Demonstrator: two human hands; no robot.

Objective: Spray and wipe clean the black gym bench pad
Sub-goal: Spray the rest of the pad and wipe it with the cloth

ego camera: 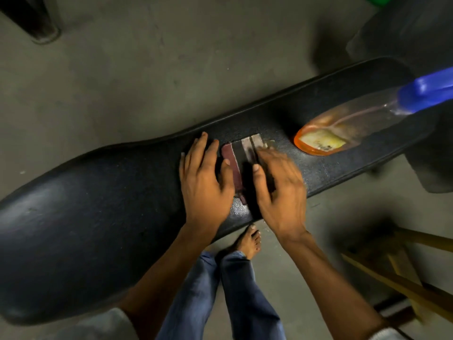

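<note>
The black bench pad (98, 204) ran from 8 o'clock to 2 o'clock; a striped cloth (241, 155) lay at its middle; the left hand (204, 177) and right hand (279, 187) pressed it flat, fingers spread open; the spray bottle (355, 123) lay on the pad at 2 o'clock.

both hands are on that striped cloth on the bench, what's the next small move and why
Probably slide the cloth toward the wide end of the bench pad. The left hand and right hand both lie flat on it mid-pad, the spray bottle lies untouched on the pad beyond the right hand, and a long stretch of pad lies beyond the left hand.
</note>
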